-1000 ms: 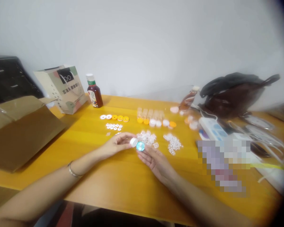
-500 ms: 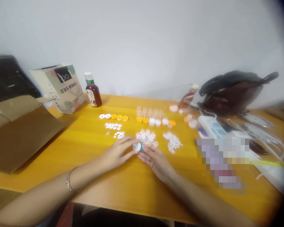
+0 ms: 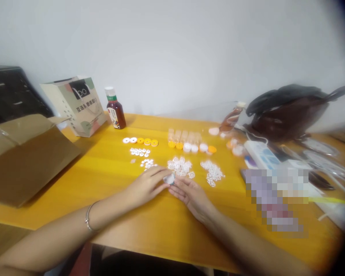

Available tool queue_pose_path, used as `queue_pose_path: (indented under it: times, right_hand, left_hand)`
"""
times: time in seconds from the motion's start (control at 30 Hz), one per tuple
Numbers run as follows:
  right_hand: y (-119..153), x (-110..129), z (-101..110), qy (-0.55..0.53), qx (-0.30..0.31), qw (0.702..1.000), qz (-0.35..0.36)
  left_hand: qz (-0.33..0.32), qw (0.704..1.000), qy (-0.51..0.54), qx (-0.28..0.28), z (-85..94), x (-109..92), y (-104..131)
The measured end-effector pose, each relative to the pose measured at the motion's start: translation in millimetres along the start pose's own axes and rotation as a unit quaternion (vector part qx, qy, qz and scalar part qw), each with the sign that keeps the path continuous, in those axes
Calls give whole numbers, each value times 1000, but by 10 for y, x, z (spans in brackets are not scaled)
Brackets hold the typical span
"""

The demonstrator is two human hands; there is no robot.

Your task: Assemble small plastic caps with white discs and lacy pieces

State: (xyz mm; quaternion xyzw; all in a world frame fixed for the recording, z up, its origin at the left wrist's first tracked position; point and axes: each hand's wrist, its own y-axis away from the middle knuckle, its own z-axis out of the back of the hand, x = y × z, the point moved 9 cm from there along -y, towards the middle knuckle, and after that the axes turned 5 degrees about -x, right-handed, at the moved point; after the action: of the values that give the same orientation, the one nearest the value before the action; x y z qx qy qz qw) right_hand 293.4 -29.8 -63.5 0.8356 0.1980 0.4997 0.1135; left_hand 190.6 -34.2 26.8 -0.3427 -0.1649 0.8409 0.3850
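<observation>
Between the fingertips of both hands is a small white round piece (image 3: 169,178) with a teal edge, cap-like in shape; blur hides its exact kind. My left hand (image 3: 151,183) grips it from the left, thumb below and fingers above. From the right, my right hand (image 3: 191,193) pinches its teal side. Just beyond the hands lie a pile of white flower-shaped plastic pieces (image 3: 179,166) and, to its right, a pile of white openwork pieces (image 3: 212,172). Small white discs (image 3: 148,164) are partly behind my left hand, with white round pieces (image 3: 140,152) behind them.
Farther back are a row of white and orange rings (image 3: 140,141) and clear containers with coloured caps (image 3: 186,147). A cardboard box (image 3: 31,165), paper bag (image 3: 84,109) and dark red bottle (image 3: 116,113) stand left. A power strip (image 3: 261,155), cables and dark bag (image 3: 290,113) occupy the right.
The small round piece has turned in my fingers, so less of its teal edge shows. Both hands keep hold of it. The whole view has shifted slightly.
</observation>
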Motion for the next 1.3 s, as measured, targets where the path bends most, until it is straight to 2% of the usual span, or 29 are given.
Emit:
queue_pose_path:
  times: [0.77, 1.13, 1.3]
  right_hand:
    - [-3, -17, 7, 22, 3, 1000, 10]
    - [-13, -37, 27, 4, 2, 1000, 3]
    - [-8, -37, 13, 15, 8, 1000, -3]
  left_hand:
    - [-22, 999, -5, 31, -37, 6, 19]
    - [-45, 997, -55, -3, -15, -55, 18]
    - [-51, 997, -43, 29, -40, -56, 25]
